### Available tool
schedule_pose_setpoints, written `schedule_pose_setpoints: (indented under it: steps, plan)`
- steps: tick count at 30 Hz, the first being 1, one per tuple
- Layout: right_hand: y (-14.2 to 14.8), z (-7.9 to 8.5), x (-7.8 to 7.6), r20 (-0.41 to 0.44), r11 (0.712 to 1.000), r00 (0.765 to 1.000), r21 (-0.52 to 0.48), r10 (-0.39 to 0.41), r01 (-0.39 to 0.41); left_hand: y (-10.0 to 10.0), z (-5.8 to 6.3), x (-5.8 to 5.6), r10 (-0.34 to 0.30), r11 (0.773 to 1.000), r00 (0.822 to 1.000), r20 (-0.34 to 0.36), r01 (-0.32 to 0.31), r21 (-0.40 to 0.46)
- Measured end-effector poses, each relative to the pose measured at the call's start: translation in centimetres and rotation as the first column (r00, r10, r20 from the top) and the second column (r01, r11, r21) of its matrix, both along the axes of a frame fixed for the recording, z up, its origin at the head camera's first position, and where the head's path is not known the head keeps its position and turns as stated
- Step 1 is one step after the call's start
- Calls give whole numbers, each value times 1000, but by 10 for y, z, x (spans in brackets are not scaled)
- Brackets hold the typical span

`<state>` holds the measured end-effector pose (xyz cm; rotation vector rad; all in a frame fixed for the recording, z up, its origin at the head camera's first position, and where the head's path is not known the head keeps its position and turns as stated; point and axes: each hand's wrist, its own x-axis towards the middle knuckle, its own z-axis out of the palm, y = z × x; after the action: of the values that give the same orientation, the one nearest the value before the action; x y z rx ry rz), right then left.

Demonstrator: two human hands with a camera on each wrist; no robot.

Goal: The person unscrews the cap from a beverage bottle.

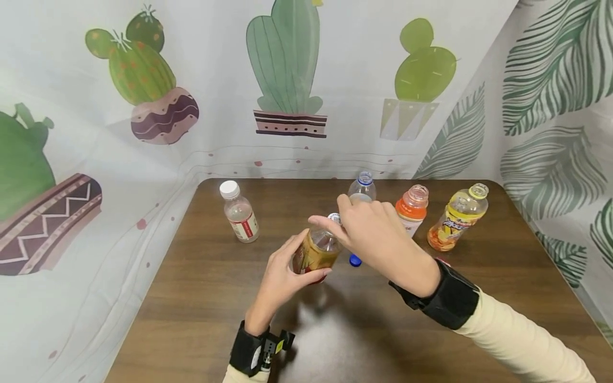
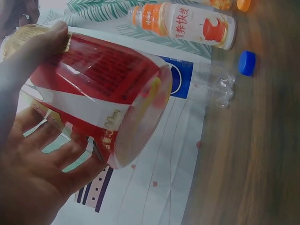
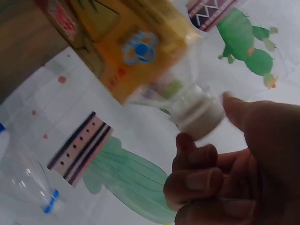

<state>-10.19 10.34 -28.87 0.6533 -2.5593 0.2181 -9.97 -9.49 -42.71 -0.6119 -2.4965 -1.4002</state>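
Note:
My left hand (image 1: 282, 274) grips a clear plastic bottle (image 1: 318, 256) with a red and gold label. Its fingers and thumb wrap the label, and in the left wrist view the bottle base (image 2: 145, 122) shows lifted off the table. At the bottle's top is a white cap (image 3: 199, 117). My right hand (image 1: 373, 229) has its thumb on one side of this cap and the index fingertip at its edge, pinching it. The other right fingers are curled below, as the right wrist view shows. Part of the cap is hidden behind the right hand in the head view.
An uncapped clear bottle (image 1: 362, 189), an orange-topped bottle (image 1: 411, 208) and a yellow-labelled bottle (image 1: 455, 219) stand at the table's back right. A blue cap (image 1: 355, 260) lies before them. At the left stands a white-capped bottle (image 1: 242, 215). A printed cloth (image 1: 215, 96) hangs behind.

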Motion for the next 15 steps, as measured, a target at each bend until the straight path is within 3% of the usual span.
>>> schedule_pose_setpoints:
  steps: [4, 10, 15]
  plan:
    - [-3, -8, 0, 10, 999, 999, 4, -40, 40, 0, -1, 1, 13, 1000, 1000, -14, -13, -17]
    - [-6, -11, 2, -50, 995, 993, 4, -102, 103, 0, 0, 0, 36, 998, 999, -29, -37, -41]
    - [-7, -8, 3, 66, 997, 995, -4, -71, 71, -1, -1, 1, 41, 999, 999, -30, -42, -35]
